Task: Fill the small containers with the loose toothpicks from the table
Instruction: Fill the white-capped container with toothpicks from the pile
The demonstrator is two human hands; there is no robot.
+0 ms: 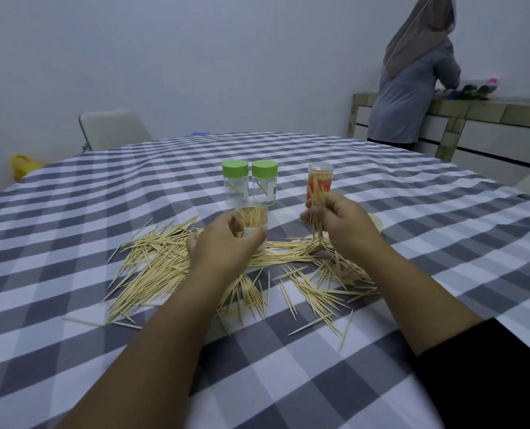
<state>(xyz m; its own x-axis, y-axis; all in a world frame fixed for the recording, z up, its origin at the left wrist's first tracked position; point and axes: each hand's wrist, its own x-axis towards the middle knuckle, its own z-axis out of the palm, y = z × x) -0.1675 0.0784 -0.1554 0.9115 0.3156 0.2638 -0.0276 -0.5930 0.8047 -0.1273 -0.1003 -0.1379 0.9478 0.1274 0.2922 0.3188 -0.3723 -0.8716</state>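
the left hand holds a little open jar that looks partly full of sticks. the right hand pinches a bunch of toothpicks just beside it. the tall jar looks full. two green-lid jars look almost empty. lots of loose toothpicks lie on the table, so i think much work is left.

Both forearms are bare from wrist to well up the arm. The left hand and its forearm show no sleeve, watch, ring or band anywhere in view. The right hand is bare too, but higher up, toward the elbow at the lower right, a black sleeve covers the arm; its cuff edge runs slantwise across the forearm, plain dark cloth without visible markings.
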